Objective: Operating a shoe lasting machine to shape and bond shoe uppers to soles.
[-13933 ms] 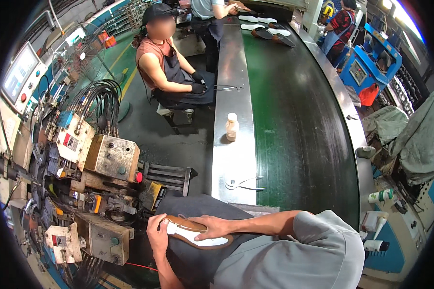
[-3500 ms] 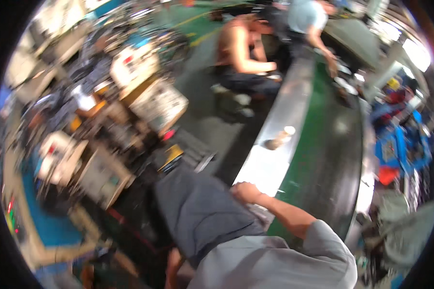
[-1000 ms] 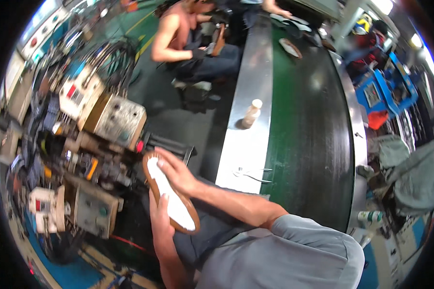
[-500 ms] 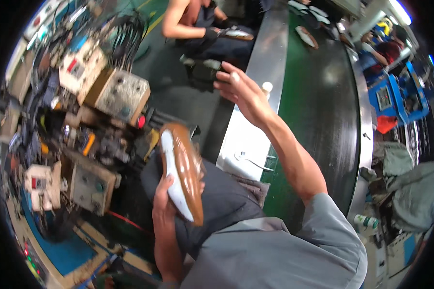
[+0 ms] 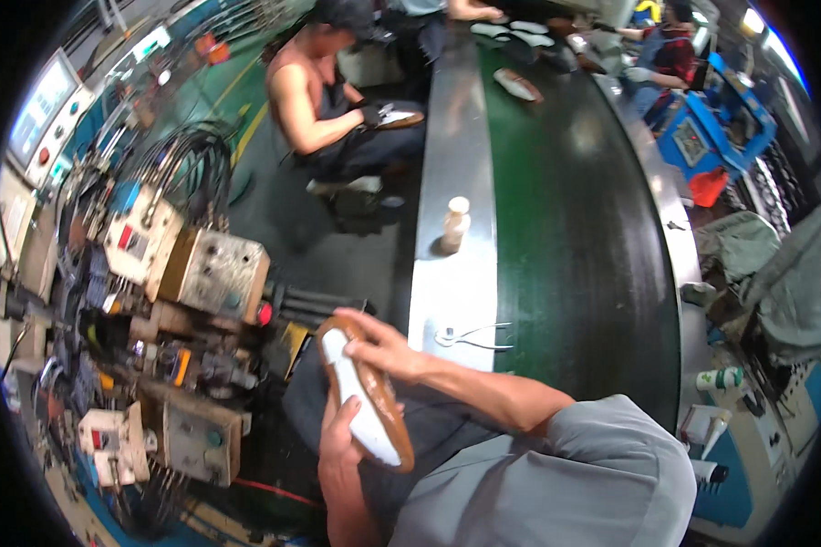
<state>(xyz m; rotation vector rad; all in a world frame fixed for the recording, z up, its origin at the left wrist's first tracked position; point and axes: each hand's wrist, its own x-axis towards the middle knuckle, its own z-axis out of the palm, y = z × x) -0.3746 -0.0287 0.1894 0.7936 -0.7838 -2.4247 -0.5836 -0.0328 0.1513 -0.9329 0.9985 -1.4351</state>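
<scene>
A brown shoe (image 5: pixel 392 427) in shiny clear wrap lies over my lap, its white underside facing up. My left hand (image 5: pixel 340 436) grips it around the near half, thumb on the white underside. Closer to the far end, my right hand (image 5: pixel 385 351) is closed around the shoe, thumb pressed on the white surface and fingers along the brown side. Just right of my right hand, metal pincers (image 5: pixel 474 338) lie on the steel ledge (image 5: pixel 442 296). A bottle with a pale cap (image 5: pixel 455 226) stands farther along that ledge.
Beyond the ledge runs a dark green conveyor belt (image 5: pixel 584 255), with several shoes at its far end. Machine units with metal boxes (image 5: pixel 219 273) crowd my left. A seated co-worker (image 5: pixel 306 91) handles another shoe ahead. Blue equipment (image 5: pixel 702 137) stands beyond the belt.
My right hand has come down from above the ledge and taken hold of the shoe's far end. The view has shifted, bringing the bottle and pincers fully into sight.
</scene>
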